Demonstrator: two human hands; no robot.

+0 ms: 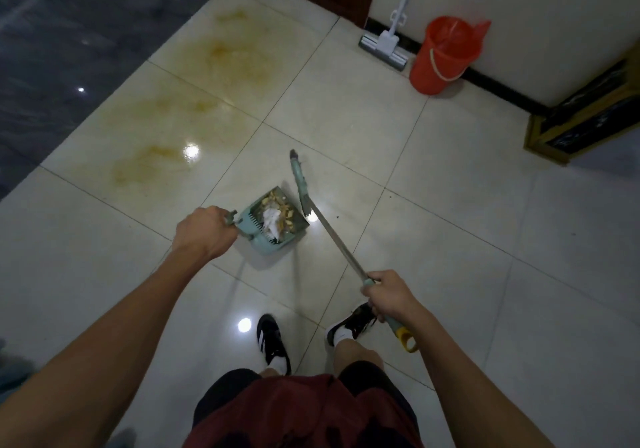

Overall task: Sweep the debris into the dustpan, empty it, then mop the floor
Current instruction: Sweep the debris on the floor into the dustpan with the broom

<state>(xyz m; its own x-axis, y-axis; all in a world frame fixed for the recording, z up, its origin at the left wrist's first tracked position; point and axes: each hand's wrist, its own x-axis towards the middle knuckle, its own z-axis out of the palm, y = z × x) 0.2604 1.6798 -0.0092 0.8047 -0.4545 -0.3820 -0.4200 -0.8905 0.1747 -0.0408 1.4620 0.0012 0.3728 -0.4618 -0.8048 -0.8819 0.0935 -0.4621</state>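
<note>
A teal dustpan is in the middle of the pale tiled floor, and my left hand grips its upright handle. Inside it lie a crumpled white paper and yellowish scraps. My right hand holds the broom by its metal pole near the teal grip with a yellow hanging loop. The broom head stands just right of the pan's mouth. A sponge mop leans against the far wall. Yellow-brown stains spread over the tiles to the far left.
A red bucket stands beside the mop at the wall. A dark gold-trimmed plinth juts out at the right. Dark marble flooring borders the left. My two feet in black shoes stand just behind the pan.
</note>
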